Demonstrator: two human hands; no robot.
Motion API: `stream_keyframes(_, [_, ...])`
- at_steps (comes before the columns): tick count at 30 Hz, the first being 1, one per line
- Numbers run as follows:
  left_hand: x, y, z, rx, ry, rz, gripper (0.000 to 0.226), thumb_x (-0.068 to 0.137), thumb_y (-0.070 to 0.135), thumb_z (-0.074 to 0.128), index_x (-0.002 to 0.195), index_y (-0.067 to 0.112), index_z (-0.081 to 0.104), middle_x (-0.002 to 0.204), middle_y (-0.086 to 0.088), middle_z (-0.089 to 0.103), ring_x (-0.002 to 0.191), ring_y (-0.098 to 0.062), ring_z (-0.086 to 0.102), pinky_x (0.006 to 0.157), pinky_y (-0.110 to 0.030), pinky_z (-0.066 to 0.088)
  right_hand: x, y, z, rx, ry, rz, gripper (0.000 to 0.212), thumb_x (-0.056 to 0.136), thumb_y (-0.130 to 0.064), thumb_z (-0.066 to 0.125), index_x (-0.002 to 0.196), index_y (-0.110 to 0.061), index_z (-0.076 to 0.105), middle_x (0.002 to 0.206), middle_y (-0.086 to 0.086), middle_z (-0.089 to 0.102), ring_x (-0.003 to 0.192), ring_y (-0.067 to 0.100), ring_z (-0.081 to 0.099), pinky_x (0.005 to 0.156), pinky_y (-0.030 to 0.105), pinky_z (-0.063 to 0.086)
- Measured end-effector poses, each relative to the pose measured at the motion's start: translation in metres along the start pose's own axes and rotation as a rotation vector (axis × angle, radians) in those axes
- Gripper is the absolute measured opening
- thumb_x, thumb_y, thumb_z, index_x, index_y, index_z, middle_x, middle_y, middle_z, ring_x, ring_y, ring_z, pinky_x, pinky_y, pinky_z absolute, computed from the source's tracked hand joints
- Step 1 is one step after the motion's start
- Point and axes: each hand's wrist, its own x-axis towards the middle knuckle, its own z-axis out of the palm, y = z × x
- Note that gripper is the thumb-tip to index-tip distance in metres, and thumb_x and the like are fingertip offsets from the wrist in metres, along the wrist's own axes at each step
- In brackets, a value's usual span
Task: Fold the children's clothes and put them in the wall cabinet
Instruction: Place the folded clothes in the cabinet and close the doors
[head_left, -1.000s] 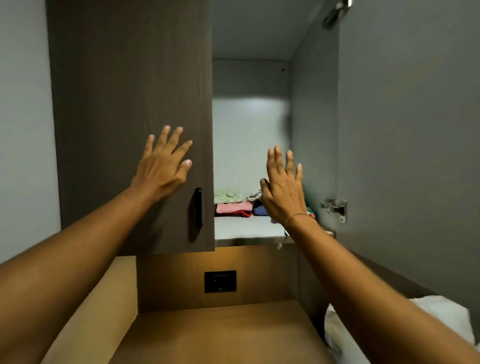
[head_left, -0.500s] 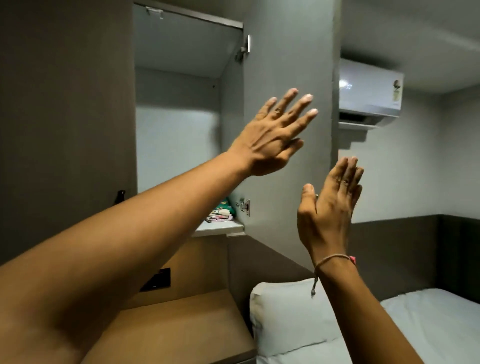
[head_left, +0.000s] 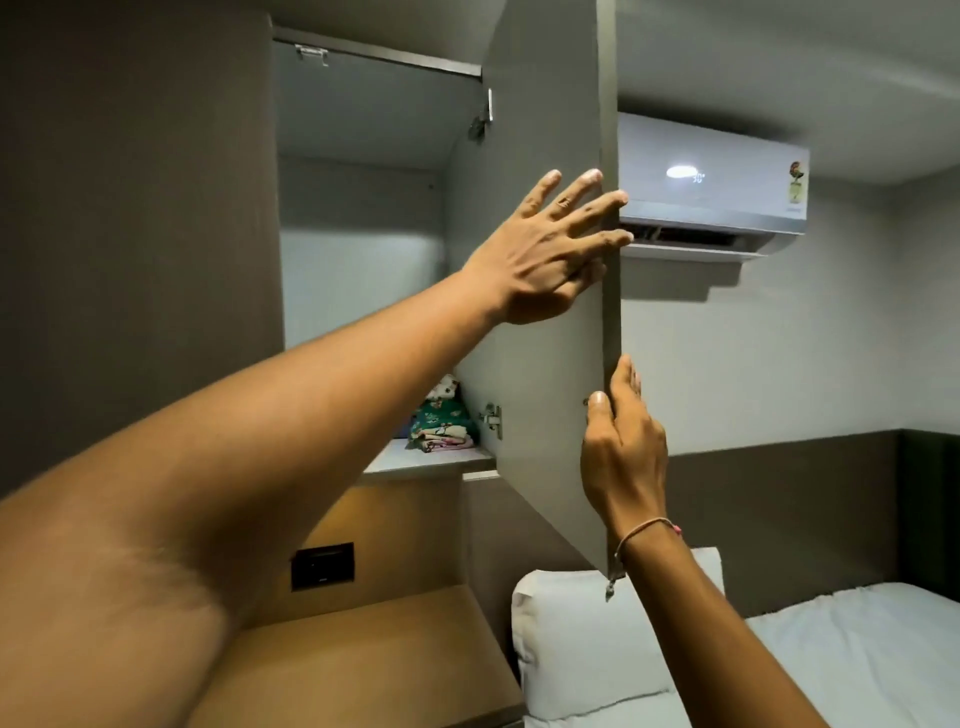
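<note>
The wall cabinet (head_left: 358, 249) is open on its right side. Its grey right door (head_left: 545, 389) swings out toward me. My left hand (head_left: 545, 249) lies flat on the door's inner face with fingers spread, fingertips reaching past the door's free edge. My right hand (head_left: 621, 441) grips that free edge lower down, thumb on the inner face and fingers behind. A small pile of folded children's clothes (head_left: 439, 421), green floral on top, rests on the cabinet shelf (head_left: 415, 460), partly hidden by the door and my left arm.
The left cabinet door (head_left: 135, 234) is closed. An air conditioner (head_left: 711, 192) hangs on the wall right of the open door. Below are a wooden side surface (head_left: 374, 654), a black wall socket (head_left: 322, 565), and a bed with a white pillow (head_left: 587, 639).
My view has swung right. Both hands moved from in front of the cabinet to the open right door: the left now presses its inner face, the right has closed on its edge.
</note>
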Motion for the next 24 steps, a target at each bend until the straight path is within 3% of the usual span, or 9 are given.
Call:
stream_keyframes(5, [-0.074, -0.039, -0.004, 0.007, 0.060, -0.087, 0.052, 0.098, 0.043, 0.024, 0.144, 0.025, 0.041, 0.161, -0.007, 0.021, 0.150, -0.031, 0.009, 0.120, -0.051, 0.007, -0.021, -0.018, 0.048, 0.033, -0.087, -0.215, 0.057, 0.093, -0.030, 0.033, 0.149, -0.016, 0.033, 0.155, -0.004, 0.031, 0.144, 0.007, 0.022, 0.116, 0.022, 0.020])
stream_keyframes(8, [-0.124, -0.068, 0.003, 0.002, 0.048, -0.181, 0.053, 0.098, 0.041, 0.028, 0.147, 0.022, 0.037, 0.162, -0.006, 0.017, 0.150, -0.029, 0.005, 0.121, -0.049, 0.006, -0.016, -0.025, 0.088, -0.002, -0.186, -0.412, 0.056, 0.096, -0.028, 0.035, 0.150, -0.022, 0.028, 0.152, -0.013, 0.021, 0.144, 0.006, 0.012, 0.118, 0.028, 0.017])
stream_keyframes(12, [-0.186, -0.104, 0.025, 0.031, -0.025, -0.342, 0.057, 0.099, 0.041, 0.025, 0.152, 0.021, 0.022, 0.163, -0.004, 0.011, 0.150, -0.026, 0.001, 0.122, -0.048, 0.004, 0.007, -0.018, 0.152, -0.193, -0.412, -0.591, 0.056, 0.099, -0.035, 0.026, 0.153, -0.027, 0.013, 0.159, -0.009, 0.010, 0.149, 0.014, 0.001, 0.122, 0.034, 0.006])
stream_keyframes(15, [-0.239, -0.128, 0.059, 0.018, -0.100, -0.491, 0.057, 0.099, 0.040, 0.025, 0.153, 0.022, 0.016, 0.163, -0.003, 0.010, 0.150, -0.024, -0.001, 0.122, -0.049, 0.005, 0.027, -0.005, 0.210, -0.344, -0.619, -0.548, 0.059, 0.101, -0.050, 0.017, 0.153, -0.028, -0.002, 0.160, -0.008, -0.010, 0.149, 0.017, -0.009, 0.122, 0.039, 0.000])
stream_keyframes(17, [-0.277, -0.136, 0.089, -0.045, -0.148, -0.645, 0.058, 0.100, 0.038, 0.026, 0.153, 0.021, 0.014, 0.163, -0.003, 0.009, 0.150, -0.023, -0.002, 0.122, -0.048, 0.003, 0.037, 0.007, 0.245, -0.448, -0.681, -0.516, 0.061, 0.102, -0.046, 0.019, 0.152, -0.025, -0.008, 0.160, -0.005, -0.017, 0.149, 0.021, -0.010, 0.122, 0.042, 0.000])
stream_keyframes(21, [-0.350, -0.154, 0.160, -0.068, -0.330, -0.846, 0.061, 0.101, 0.040, 0.022, 0.153, 0.016, 0.002, 0.163, -0.006, -0.002, 0.150, -0.024, -0.007, 0.120, -0.044, -0.003, 0.041, 0.026, 0.308, -0.529, -0.640, -0.504, 0.075, 0.101, -0.029, 0.035, 0.145, -0.026, -0.025, 0.153, -0.004, -0.032, 0.146, 0.025, -0.021, 0.121, 0.043, -0.004])
stream_keyframes(24, [-0.384, -0.165, 0.203, -0.050, -0.414, -0.904, 0.062, 0.101, 0.042, 0.020, 0.153, 0.014, -0.002, 0.163, -0.007, -0.007, 0.149, -0.025, -0.009, 0.121, -0.046, -0.001, 0.041, 0.038, 0.337, -0.576, -0.563, -0.492, 0.076, 0.101, -0.029, 0.036, 0.145, -0.026, -0.026, 0.155, -0.003, -0.032, 0.144, 0.024, -0.027, 0.122, 0.047, 0.000])
